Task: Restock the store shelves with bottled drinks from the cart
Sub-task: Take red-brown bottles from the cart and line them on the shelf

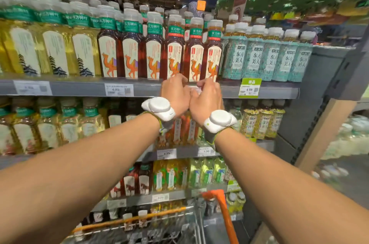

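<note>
Both my hands are raised to the front rail of the upper shelf (79, 88), side by side with thumbs touching. My left hand (175, 96) and my right hand (207, 98) have curled fingers and pinch a small white price tag (196, 90) on the rail between them. Right behind the fingers stands a row of dark tea bottles with camel labels (151, 54). Neither hand holds a bottle. Below my arms is the cart (139, 223), a wire basket with an orange handle (224, 211) and several bottles inside, blurred.
Yellow tea bottles (54, 50) fill the shelf's left part, teal-labelled bottles (257, 58) its right. A green price label (250, 88) hangs on the rail. Lower shelves (185, 152) hold more bottles. The grey shelf end panel (319, 94) closes the right side.
</note>
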Available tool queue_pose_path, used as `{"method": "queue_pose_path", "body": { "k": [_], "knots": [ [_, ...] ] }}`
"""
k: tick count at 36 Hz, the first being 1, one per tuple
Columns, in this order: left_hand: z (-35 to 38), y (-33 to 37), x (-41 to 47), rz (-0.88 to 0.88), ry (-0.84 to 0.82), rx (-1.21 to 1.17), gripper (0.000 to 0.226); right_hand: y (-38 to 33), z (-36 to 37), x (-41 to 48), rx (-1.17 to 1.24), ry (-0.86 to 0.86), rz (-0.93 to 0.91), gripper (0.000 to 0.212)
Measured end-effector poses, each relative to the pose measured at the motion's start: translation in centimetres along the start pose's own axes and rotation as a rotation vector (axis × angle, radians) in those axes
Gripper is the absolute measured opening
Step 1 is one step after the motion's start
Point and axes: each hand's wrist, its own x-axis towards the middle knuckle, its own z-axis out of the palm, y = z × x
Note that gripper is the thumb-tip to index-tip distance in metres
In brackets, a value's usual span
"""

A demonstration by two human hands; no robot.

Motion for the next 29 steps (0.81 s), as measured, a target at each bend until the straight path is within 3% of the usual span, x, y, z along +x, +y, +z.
{"method": "queue_pose_path", "body": {
  "k": [13, 22, 26, 29],
  "knots": [
    [0.0, -8.3, -14.3, -0.059, -0.163, 0.094, 0.027, 2.4, 2.6, -14.8, -0.070, -0.210, 0.164, 0.025],
    [-1.1, -14.2, -26.5, -0.274, -0.303, 0.187, 0.027, 6.6, 6.1, -28.1, -0.030, -0.423, 0.330, 0.020],
    [-0.8, -15.8, -30.3, -0.275, -0.286, 0.189, 0.023, 7.6, 7.2, -31.9, 0.018, -0.435, 0.261, 0.017],
    [-0.8, -17.4, -33.6, -0.256, -0.311, 0.157, 0.018, 8.3, 8.2, -34.8, 0.028, -0.535, 0.288, 0.021]
  ]
}}
